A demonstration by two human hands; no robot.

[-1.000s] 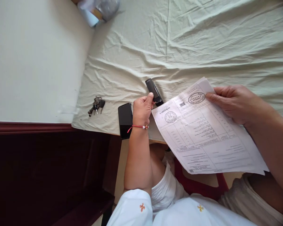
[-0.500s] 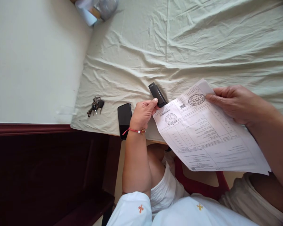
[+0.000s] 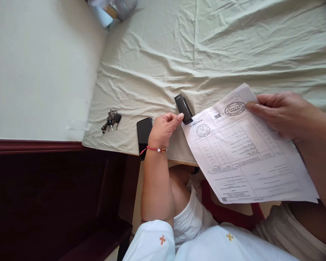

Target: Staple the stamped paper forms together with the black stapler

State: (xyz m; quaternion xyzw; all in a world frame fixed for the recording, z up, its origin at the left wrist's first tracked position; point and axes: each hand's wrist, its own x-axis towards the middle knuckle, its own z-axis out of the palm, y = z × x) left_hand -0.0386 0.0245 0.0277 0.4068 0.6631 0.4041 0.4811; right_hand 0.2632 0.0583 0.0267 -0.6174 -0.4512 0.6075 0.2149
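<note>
My right hand [image 3: 285, 112] grips a few printed paper sheets [image 3: 233, 156] by their upper right edge, thumb on top. Round and oval ink stamps and tables of text show on the top sheet. A black stapler [image 3: 182, 108] lies tilted at the sheets' upper left corner, its near end over the paper. My left hand [image 3: 164, 127], with a red bracelet at the wrist, is closed at the stapler's left side. Its thumb tip rests against the stapler; the other fingers are curled and partly hidden.
A black phone [image 3: 143, 136] lies left of my left wrist, at the table edge. Further left is a bunch of keys [image 3: 111, 121]. A wrinkled pale green cloth [image 3: 220, 54] covers the table. A clear plastic item [image 3: 125, 9] stands at the back, by the white wall [image 3: 38, 72].
The sheets have shifted right and slightly up in view, with my right hand. The stapler's near end now overlaps their corner. My left hand has barely moved.
</note>
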